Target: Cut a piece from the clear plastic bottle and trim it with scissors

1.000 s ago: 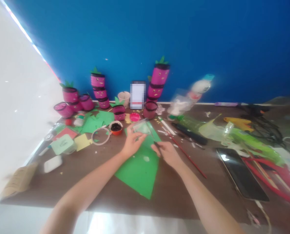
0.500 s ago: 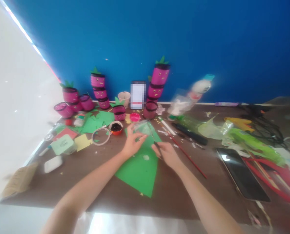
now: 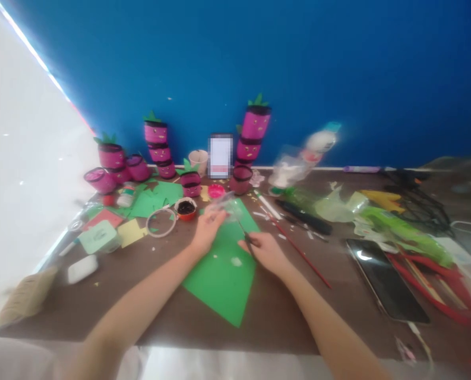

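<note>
Pinched in my left hand [image 3: 207, 228] is a small piece of clear plastic [image 3: 231, 207], partly blurred and hard to make out against what lies behind it. My right hand [image 3: 267, 252] grips dark-handled scissors [image 3: 247, 238], their thin blades pointing up and left toward the plastic. Whether the blades touch the plastic or are parted, I cannot tell. Beneath both hands lies a green paper sheet [image 3: 219, 282] with a small pale scrap [image 3: 236, 261] on it.
Magenta cups with green leaf tops stand stacked [image 3: 255, 124] along the blue wall. A tape roll [image 3: 161, 222] and a small cup of dark stuff [image 3: 186, 210] lie left. A red stick [image 3: 302, 258], a black phone [image 3: 386, 279] and plastic bags [image 3: 410, 232] lie right.
My left hand has drawn the plastic slightly away from the scissors, and its fingers have closed more. The plastic now looks tilted rather than spread out. The view has shifted slightly.
</note>
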